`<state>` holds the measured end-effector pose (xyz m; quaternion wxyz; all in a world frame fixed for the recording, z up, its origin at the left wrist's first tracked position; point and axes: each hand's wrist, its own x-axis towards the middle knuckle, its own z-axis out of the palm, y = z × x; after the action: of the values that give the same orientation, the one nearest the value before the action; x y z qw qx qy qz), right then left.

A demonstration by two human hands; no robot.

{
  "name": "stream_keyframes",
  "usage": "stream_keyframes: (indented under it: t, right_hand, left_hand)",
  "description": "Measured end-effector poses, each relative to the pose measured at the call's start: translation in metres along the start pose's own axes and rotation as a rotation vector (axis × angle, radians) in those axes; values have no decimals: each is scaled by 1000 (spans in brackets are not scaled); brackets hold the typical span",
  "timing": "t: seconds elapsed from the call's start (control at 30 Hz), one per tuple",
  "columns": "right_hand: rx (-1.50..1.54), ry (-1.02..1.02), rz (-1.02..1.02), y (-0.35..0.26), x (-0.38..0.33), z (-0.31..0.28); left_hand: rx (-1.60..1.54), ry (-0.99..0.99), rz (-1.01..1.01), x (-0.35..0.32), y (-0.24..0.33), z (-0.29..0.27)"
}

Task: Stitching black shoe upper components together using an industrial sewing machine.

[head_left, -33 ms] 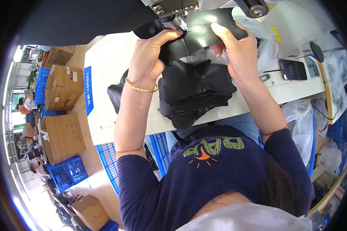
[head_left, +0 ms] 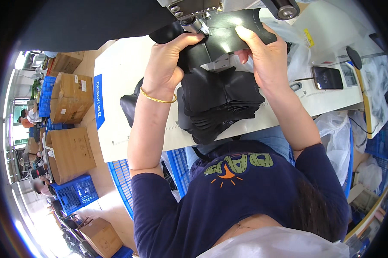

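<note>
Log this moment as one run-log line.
left hand: pinching black fabric piece | right hand: holding same piece | under sewing machine head | black stack on table

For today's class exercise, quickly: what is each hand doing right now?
Left hand: closed, gripping the black piece under the sewing machine.
Right hand: fingers pressing flat on the same black piece.

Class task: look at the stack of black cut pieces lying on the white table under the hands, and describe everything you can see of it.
The stack of black cut pieces looks like thin, matte leather or synthetic sheet, many layers piled unevenly so the edges fan out at the lower side. It lies flat on the white work table, overhanging its near edge slightly. Above it, the left hand and right hand hold a separate black piece at the sewing machine's metal foot. The right wrist appears to rest beside the pile.
</note>
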<state>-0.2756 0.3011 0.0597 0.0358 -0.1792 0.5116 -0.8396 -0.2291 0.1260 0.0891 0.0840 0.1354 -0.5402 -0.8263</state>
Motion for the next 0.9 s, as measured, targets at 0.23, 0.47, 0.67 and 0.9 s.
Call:
stream_keyframes:
  t: [0.23,0.47,0.67,0.9]
  right_hand:
    - [16,-4,0,0,-1,0]
    - [-2,-9,-11,1,-2,0]
    - [8,13,-2,-2,-3,4]
    - [-100,27,31,-3,-2,2]
  left_hand:
    - [0,-23,36,0,0,0]
    - [3,-16,20,0,-1,0]
    - [-3,-21,22,0,-1,-1]
    - [60,-73,64,8,-1,-7]
